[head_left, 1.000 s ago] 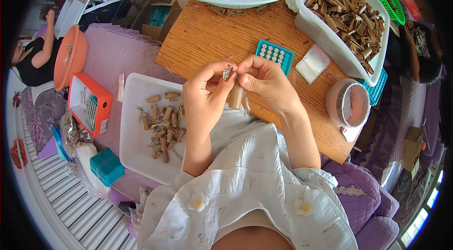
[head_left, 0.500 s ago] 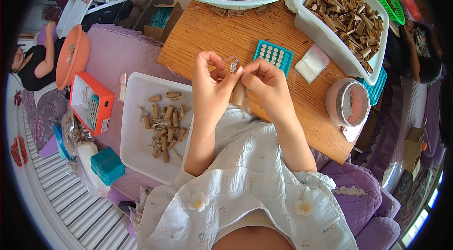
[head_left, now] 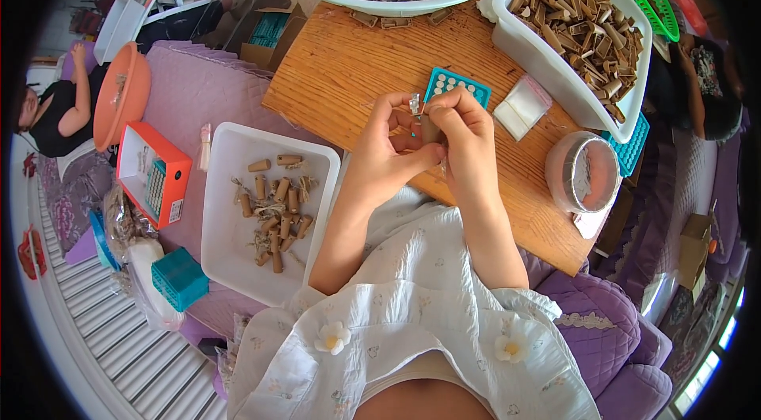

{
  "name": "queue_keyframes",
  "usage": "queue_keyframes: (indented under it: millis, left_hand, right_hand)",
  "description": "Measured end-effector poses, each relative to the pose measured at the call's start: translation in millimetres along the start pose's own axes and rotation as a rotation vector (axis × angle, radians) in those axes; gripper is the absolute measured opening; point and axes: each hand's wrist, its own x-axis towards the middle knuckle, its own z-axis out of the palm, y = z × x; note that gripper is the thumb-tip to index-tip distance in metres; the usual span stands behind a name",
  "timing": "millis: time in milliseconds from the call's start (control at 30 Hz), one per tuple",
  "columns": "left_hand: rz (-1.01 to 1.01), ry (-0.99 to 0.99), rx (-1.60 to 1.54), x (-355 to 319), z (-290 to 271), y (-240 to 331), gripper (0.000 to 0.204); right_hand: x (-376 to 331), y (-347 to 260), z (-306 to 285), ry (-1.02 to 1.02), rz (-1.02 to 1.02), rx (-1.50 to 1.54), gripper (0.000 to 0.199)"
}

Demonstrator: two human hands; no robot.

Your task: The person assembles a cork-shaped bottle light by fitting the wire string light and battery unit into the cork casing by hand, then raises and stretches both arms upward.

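Brown tube [head_left: 430,131] to keep steady over the wooden table [head_left: 341,63], clamped in the right hand [head_left: 468,134] — firmly, without denting. Cannot tell the grip of the left hand [head_left: 386,157], beside the silvery piece [head_left: 414,104] — best to press gently there.

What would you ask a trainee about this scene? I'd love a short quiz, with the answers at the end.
1. What brown object shows between the fingers of the bare left hand and the bare right hand?
2. True or false: the open orange-red box stands to the person's left of the white rectangular plastic tray with short brown tubes in it.
3. Fill in: the teal plastic holder with pale round discs rests on a ____ table.

Key:
1. A small tube-like piece, partly hidden.
2. True.
3. Wooden.
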Motion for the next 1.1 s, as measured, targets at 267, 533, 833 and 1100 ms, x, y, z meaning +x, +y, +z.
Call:
queue_keyframes:
  millis: [267, 533, 833, 1100]
  left_hand:
    - [0.027, -0.036, 0.077, -6.3, 1.5, 16.0, 0.061]
    - [0.34, -0.084, 0.493, -6.6, -1.4, 17.6, 0.044]
    - [0.289, 0.014, 0.483, -8.8, -1.8, 16.6, 0.039]
    - [0.358, 0.131, 0.73, -15.9, 3.9, 17.9, 0.041]
  right_hand:
    - [10.0, -3.2, -16.4, 0.017, 0.196, 0.017, 0.002]
    - [7.3, -1.8, -13.5, 0.031, 0.086, -0.14, 0.008]
    - [7.2, -9.6, -20.4, -0.247, -0.015, -0.179, 0.007]
    - [0.2, -6.5, -19.2, -0.243, -0.022, -0.118, 0.002]
